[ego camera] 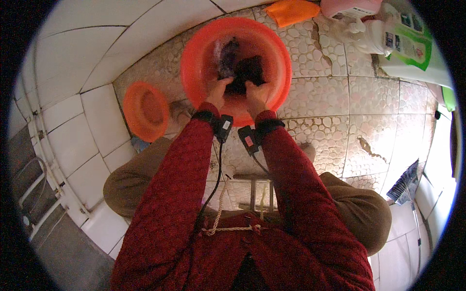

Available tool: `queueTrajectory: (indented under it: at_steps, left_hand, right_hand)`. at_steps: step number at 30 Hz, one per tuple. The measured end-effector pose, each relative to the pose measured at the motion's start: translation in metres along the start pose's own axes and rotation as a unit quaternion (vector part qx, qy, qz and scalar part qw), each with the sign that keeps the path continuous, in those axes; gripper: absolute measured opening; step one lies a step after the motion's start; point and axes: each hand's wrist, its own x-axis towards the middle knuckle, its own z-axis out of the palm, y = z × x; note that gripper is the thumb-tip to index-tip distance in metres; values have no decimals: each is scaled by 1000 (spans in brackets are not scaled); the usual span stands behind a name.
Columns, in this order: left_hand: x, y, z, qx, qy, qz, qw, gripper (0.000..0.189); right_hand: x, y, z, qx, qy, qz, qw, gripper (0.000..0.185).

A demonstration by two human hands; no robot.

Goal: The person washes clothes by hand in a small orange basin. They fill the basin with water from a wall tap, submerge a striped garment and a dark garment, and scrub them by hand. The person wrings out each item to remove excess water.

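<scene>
A large red plastic basin (285,69) stands on the floor in front of me. Inside it lies a black wet-looking cloth (249,69), bunched up, with a darker patch and some whitish suds or sheen near the far left of the basin. My left hand (218,92) reaches over the near rim and pinches the cloth's left near part. On the right near part, my right hand (257,95) grips the same cloth. The fingertips of both hands are partly hidden in the dark fabric.
A smaller orange basin (145,111) leans by the wall on the left. An orange cloth or glove (293,12) lies at the far side. Plastic bottles (373,36) and a green-and-white pouch (411,45) crowd the far right; a broom (404,183) rests lower right on pebble-patterned tiles (316,94).
</scene>
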Motion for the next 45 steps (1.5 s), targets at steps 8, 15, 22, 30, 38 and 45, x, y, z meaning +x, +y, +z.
queueTrajectory:
  at_steps: [8,15,22,30,38,45]
  left_hand:
    - [20,29,-22,-479,85,-93,869,33]
    - [17,39,-68,-194,153,-171,954,29]
    - [-7,17,-1,535,151,253,792,59]
    - [-12,2,13,689,-73,83,717,62]
    - [2,8,-19,565,-161,60,807,43]
    - [34,32,-6,427,12,94,899,51]
  right_hand:
    - [12,-13,-5,69,78,111,988,36]
    - [16,-15,-6,141,96,42,984,49]
    - [19,5,-5,-23,99,-1,995,59]
    - [-7,-8,-6,-131,54,48,989,53]
    - [5,26,-10,-90,45,29,995,45]
    - [11,6,-18,-148,-17,90,985,45]
